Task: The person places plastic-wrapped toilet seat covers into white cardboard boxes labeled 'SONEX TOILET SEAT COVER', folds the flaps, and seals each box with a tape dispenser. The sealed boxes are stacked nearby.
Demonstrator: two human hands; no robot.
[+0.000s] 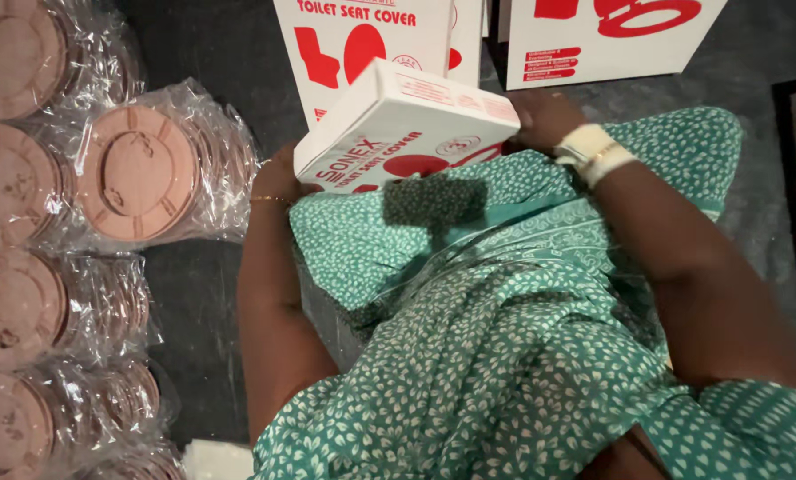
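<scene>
The left hand (278,182) gripped the left end of a white and red box (398,124), its fingers hidden behind it. The right hand (540,120) closed on the box's right end. The box sat tilted above the lap, over the green patterned cloth (505,356). Just beyond stood taller white and red boxes (362,36) on the dark floor (202,293). Wrapped stacks of brown discs (140,173) lay along the floor's left edge.

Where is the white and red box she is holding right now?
The white and red box sits upper centre of the head view, between the left hand and right hand, above the green-clad lap.
</scene>
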